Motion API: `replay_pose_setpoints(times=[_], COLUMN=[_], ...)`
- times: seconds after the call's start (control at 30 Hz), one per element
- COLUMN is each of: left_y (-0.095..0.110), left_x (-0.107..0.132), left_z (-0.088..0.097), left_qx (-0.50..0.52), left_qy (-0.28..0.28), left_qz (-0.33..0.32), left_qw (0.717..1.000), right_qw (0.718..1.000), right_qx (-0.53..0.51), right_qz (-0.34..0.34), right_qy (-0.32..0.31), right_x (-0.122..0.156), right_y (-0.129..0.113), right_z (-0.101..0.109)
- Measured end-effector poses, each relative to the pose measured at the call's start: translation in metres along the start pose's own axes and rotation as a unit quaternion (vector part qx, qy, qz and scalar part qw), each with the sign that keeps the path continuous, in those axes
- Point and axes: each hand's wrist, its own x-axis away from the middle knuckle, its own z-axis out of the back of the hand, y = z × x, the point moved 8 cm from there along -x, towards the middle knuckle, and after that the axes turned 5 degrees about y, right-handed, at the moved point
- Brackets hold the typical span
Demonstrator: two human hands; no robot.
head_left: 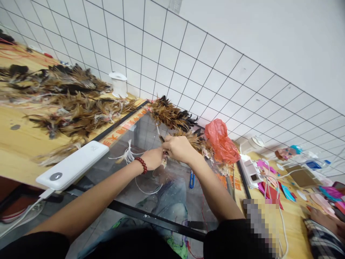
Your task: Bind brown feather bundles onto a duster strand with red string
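Note:
Both my hands meet over a glass table top (145,144). My left hand (153,158), with a red bead bracelet on its wrist, is closed in a pinch on the base of a bundle of brown feathers (192,138). My right hand (176,147) is closed round the same bundle just above it. A thin white thread (147,189) hangs from the hands in a loop onto the glass. A tuft of white thread (126,155) lies left of my left hand.
Heaps of brown feathers (70,104) cover the wooden table at left. A white power bank (72,164) lies at its edge, a white thread spool (118,84) by the grid wall. A red plastic bag (221,142), blue snips (192,178) and coloured craft pieces (272,189) lie right. Another person's hand (326,221) rests far right.

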Motion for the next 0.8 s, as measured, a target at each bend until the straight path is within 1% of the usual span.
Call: replay_pose_setpoints(times=[0.07,0.1,0.17,0.23,0.33,0.43,0.53,0.63,0.73,0.8], left_y=[0.010,0.016,0.027,0.036,0.043,0.050,0.057,0.060,0.059,0.059], left_x=[0.000,0.001,0.005,0.009,0.013,0.018,0.023,0.028,0.029,0.029], left_z=[0.002,0.005,0.014,0.023,0.032,0.034,0.037,0.037,0.032,0.029], left_qx=[0.009,0.016,0.016,-0.006,-0.075,-0.137,-0.146,-0.128,-0.123,-0.139], left_qy=[-0.004,0.003,0.018,0.021,-0.005,-0.032,-0.025,-0.033,-0.063,-0.080], left_qz=[-0.029,-0.048,-0.092,-0.136,-0.190,-0.248,-0.287,-0.301,-0.303,-0.302], left_qw=[1.000,0.999,0.995,0.991,0.979,0.958,0.946,0.944,0.943,0.940], right_qw=[1.000,1.000,0.997,0.990,0.970,0.955,0.946,0.939,0.926,0.919], right_qx=[0.007,0.003,-0.019,-0.051,-0.092,-0.119,-0.141,-0.181,-0.235,-0.236], right_qz=[-0.002,-0.017,-0.065,-0.130,-0.223,-0.273,-0.290,-0.289,-0.280,-0.289], right_qy=[0.002,0.013,0.030,0.029,0.014,0.018,0.027,0.041,0.097,0.129], right_x=[-0.009,-0.014,-0.022,-0.026,-0.022,-0.019,-0.021,-0.028,-0.038,-0.040], right_y=[0.003,0.010,0.031,0.058,0.094,0.113,0.117,0.112,0.105,0.105], right_z=[0.001,0.001,-0.001,-0.010,-0.029,-0.046,-0.059,-0.065,-0.058,-0.051])
